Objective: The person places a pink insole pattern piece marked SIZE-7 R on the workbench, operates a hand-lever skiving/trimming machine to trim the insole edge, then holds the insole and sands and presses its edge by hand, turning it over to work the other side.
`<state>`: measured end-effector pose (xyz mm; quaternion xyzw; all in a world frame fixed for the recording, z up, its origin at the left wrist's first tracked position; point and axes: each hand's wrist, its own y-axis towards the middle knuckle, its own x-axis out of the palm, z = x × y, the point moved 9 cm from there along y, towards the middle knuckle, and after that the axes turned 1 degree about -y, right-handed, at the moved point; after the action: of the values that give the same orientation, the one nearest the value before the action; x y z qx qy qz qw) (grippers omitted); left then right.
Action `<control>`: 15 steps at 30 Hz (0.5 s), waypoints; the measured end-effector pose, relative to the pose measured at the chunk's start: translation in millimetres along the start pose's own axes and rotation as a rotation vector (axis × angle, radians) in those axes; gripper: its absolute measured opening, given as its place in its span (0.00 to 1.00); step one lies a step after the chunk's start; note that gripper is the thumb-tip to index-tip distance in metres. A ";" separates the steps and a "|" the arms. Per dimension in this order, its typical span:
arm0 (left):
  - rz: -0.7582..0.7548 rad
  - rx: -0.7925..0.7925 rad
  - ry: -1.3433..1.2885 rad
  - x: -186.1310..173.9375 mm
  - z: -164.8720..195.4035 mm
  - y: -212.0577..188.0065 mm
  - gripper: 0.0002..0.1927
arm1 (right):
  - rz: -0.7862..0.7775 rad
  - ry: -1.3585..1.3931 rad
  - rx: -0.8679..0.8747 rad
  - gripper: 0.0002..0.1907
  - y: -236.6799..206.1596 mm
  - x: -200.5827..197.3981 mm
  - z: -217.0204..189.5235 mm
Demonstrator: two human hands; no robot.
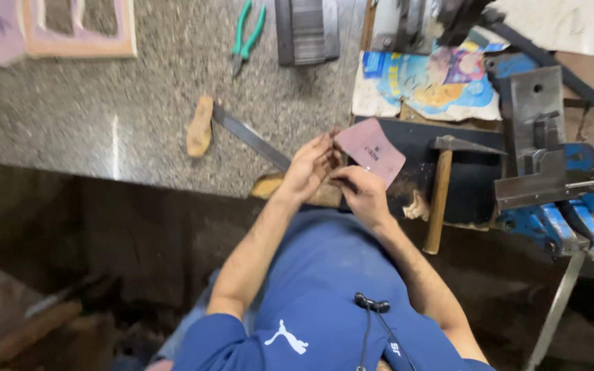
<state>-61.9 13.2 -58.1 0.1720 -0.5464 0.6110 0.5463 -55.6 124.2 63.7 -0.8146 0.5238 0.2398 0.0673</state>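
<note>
Speckled grey stone worktop (139, 117) across the upper left, dark floor below, cluttered bench to the right. Seen from the head camera, looking down past a blue shirt (324, 288).

Left hand (309, 167) raised at the worktop's edge, fingers curled around the near corner of a pinkish-brown piece of sheet material (372, 150). Right hand (364, 196) just beside it, fingers pinched on the same lower edge, touching the left hand. Sheet held tilted above a black mat (469, 172), between the two hands and a hammer (441, 189).

Hammer lying on the mat, wooden handle pointing toward the body, steel head away. Blue bench vise (558, 185) at the far right. Long metal blade with a wooden handle (242, 134) flat on the stone, left of the hands. Green-handled pliers (247, 34) near the top edge. Pink frame-shaped piece (80, 38) at the top left. Colourful printed sheet (434, 79) behind the mat.
</note>
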 end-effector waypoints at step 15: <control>-0.268 0.110 -0.207 77.3 29.2 -39.0 0.26 | -0.121 -0.657 0.521 0.38 -7.2 -49.9 116.9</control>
<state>-66.4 17.7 33.0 0.3351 -0.5376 0.5407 0.5534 -103.4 210.5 -16.7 -0.6801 0.4687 0.3417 0.4484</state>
